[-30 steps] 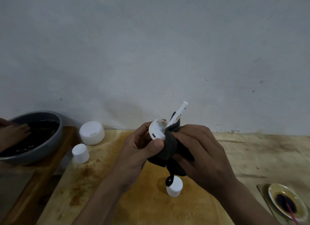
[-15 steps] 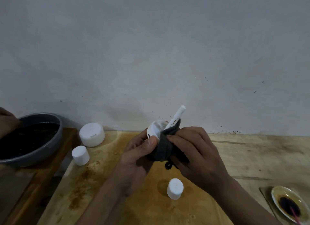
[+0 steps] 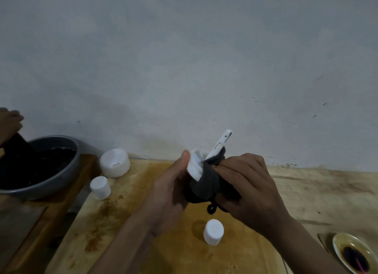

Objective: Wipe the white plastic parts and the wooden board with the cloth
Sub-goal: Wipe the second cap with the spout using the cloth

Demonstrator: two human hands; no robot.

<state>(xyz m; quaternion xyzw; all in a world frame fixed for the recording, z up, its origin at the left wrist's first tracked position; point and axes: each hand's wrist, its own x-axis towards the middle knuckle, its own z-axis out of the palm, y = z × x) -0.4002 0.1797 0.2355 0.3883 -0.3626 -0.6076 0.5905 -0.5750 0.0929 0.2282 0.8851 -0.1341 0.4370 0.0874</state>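
Your left hand (image 3: 171,194) grips the white plastic part (image 3: 196,165) w/ thumb on its rim; keep that hold firm & rotate the part so the cloth (image 3: 206,186) reaches every side, incl. the spotted tube (image 3: 222,142) sticking up. Your right hand (image 3: 245,183) is clenched round the cloth, pressed vs. the part's right side. Part sits between both hands, above the wooden board (image 3: 126,222). Three more white pieces wait on the board: large cap (image 3: 115,163), small cap (image 3: 100,187), and lower cap (image 3: 213,231) just below your hands.
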